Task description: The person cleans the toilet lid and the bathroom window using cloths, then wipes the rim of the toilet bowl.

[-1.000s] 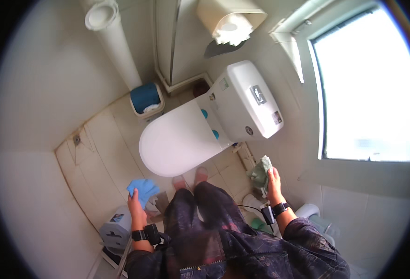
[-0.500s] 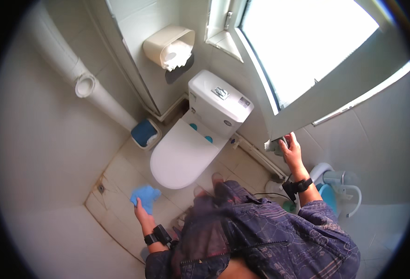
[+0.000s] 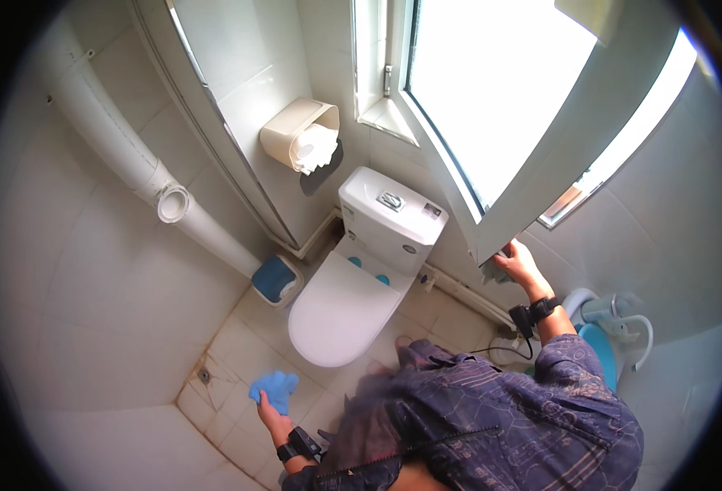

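A crumpled blue cloth hangs over the floor, gripped between the fingers and thumb of my left hand. On the right, my right hand is closed around a grey cloth at the lower corner of the open window sash. The cloth seems to touch the sash's lower edge; part of it is hidden by my fingers. Between my two hands, farther off, stands a white toilet with its lid down.
A white drain pipe runs down the left wall to a small bin beside the toilet. A beige tissue holder hangs on the wall. Near my right forearm are a blue basin and a white hose.
The view has shifted, so the toilet and bin sit lower in the picture. The bright gap beside the sash looks wider. Both hands keep their cloths.
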### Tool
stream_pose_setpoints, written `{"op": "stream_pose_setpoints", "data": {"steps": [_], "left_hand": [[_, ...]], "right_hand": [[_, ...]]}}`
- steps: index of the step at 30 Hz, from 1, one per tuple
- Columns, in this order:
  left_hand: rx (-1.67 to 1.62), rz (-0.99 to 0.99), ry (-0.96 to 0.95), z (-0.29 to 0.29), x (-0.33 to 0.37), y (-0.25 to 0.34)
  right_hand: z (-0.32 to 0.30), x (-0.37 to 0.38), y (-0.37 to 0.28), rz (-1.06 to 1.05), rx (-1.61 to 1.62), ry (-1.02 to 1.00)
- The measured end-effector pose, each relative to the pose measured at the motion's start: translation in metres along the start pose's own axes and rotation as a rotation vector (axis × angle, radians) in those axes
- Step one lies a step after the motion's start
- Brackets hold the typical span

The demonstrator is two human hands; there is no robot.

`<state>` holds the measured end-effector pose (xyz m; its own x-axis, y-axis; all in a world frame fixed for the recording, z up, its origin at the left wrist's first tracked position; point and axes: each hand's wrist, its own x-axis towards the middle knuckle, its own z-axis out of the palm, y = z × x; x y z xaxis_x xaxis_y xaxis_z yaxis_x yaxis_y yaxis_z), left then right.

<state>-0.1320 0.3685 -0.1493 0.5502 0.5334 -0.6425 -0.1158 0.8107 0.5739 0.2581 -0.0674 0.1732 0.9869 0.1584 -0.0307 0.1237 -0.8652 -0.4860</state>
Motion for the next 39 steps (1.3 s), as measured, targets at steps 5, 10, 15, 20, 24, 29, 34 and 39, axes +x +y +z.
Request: {"op": "stream_pose_setpoints", "data": {"steps": [5, 10, 15, 20, 24, 29, 34, 39], "left_hand": [[-0.045, -0.035, -0.026, -0.006, 0.014, -0.004], [0.048, 0.012, -0.005, 0.035, 0.030, 0.003], [0.113, 0.048, 0.066, 0.069, 0.034, 0.001], [0.131, 0.092, 0.017, 0.099, 0.018, 0.007], [0.029, 0.066, -0.053, 0.072, 0.019, -0.002], [0.047, 0.060, -0.056, 0.050, 0.001, 0.001], [0.028, 0.112, -0.075, 0.002, -0.014, -0.012], [-0.025, 0.137, -0.070, 0.000, -0.047, -0.022]], "right_hand": [[-0.007, -0.006, -0.026, 0.005, 0.020, -0.078], [-0.003, -0.011, -0.038, -0.037, -0.083, -0.149], [0.011, -0.014, -0.045, -0.162, -0.279, -0.229], [0.033, -0.020, -0.084, -0.357, -0.307, -0.261], [0.052, -0.017, -0.127, -0.318, -0.325, -0.445], [0.098, -0.005, -0.141, -0.497, -0.272, -0.394], [0.131, 0.005, -0.170, -0.521, -0.277, -0.390], [0.152, 0.019, -0.183, -0.539, -0.248, -0.416]]}}
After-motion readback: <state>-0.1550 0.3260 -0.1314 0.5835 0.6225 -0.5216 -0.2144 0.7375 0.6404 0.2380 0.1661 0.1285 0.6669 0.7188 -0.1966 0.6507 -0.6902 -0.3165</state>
